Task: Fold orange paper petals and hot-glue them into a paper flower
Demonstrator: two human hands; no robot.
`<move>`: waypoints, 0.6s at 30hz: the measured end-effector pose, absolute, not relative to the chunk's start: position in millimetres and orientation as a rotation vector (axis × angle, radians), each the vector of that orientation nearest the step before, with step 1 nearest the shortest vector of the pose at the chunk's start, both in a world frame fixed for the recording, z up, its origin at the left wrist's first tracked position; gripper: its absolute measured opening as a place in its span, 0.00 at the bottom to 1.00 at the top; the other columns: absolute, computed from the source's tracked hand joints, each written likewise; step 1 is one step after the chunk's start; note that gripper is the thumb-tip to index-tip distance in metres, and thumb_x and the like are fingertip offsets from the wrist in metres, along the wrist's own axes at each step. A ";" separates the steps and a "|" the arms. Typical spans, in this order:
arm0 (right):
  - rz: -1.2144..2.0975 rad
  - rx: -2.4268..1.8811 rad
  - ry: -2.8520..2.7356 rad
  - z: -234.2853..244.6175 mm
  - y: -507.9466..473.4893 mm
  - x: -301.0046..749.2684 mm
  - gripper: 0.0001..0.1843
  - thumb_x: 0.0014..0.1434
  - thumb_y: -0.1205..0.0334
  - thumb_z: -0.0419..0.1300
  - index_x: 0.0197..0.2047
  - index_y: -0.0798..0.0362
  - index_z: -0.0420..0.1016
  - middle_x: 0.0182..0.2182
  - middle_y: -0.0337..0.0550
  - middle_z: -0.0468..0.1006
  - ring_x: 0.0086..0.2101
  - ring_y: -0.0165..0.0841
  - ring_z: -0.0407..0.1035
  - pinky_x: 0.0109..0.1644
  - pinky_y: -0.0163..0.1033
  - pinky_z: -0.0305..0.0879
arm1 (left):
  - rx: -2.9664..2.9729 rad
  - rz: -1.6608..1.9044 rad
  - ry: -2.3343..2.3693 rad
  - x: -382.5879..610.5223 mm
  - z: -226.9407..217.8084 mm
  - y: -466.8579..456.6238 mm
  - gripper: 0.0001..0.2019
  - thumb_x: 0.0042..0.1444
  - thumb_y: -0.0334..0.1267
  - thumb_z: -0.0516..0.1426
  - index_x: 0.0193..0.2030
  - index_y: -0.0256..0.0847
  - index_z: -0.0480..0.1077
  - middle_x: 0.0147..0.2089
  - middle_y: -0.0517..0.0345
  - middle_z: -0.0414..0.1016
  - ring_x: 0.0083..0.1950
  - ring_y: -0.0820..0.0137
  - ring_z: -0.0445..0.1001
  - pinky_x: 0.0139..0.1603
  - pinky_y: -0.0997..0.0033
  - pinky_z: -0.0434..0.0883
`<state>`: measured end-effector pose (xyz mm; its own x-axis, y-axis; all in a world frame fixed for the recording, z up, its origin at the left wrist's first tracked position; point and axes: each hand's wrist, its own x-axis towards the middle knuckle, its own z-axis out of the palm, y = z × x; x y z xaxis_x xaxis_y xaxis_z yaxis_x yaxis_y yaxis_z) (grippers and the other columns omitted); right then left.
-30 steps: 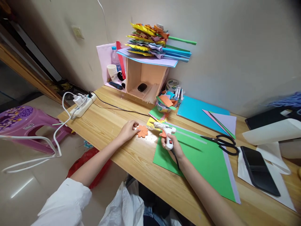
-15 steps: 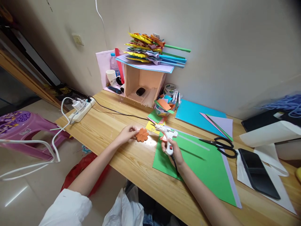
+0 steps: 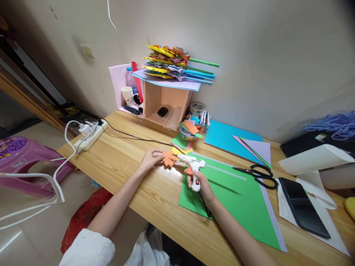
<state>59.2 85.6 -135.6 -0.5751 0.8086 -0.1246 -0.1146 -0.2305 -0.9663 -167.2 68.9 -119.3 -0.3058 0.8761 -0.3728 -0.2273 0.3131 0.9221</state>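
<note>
Between the thumb and fingers of my left hand (image 3: 151, 159) is the left edge of an orange paper flower (image 3: 168, 159), held just above the table. My right hand (image 3: 202, 186) is wrapped round the handle of a white glue gun (image 3: 194, 162). The gun's nozzle points left and is at the flower's right side; whether it touches I cannot tell. A black cord runs down from the handle. Under my right hand lies a green paper sheet (image 3: 230, 207), with a clear glue stick (image 3: 226, 171) on it.
Black-handled scissors (image 3: 256, 173) and a black phone (image 3: 303, 207) lie to the right. A bowl of paper scraps (image 3: 188, 136) stands behind the glue gun. Farther back, a box (image 3: 166, 98) carries stacked paper flowers (image 3: 166, 62). A power strip (image 3: 91, 138) sits at the left edge.
The glue gun has moved left, bringing its nozzle to the flower. The flower has tilted up and looks brighter. The whole view has shifted slightly.
</note>
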 end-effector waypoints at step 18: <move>1.887 -1.015 -1.608 -140.5 90.7 49.8 0.24 0.56 0.46 0.49 0.19 0.55 0.66 0.12 0.38 0.67 0.14 0.25 0.56 0.19 0.31 0.49 | 0.651 1.240 1.489 -165.9 -126.4 68.9 0.15 0.38 0.33 0.66 0.34 0.33 0.69 0.26 0.55 0.77 0.28 0.71 0.76 0.32 0.76 0.73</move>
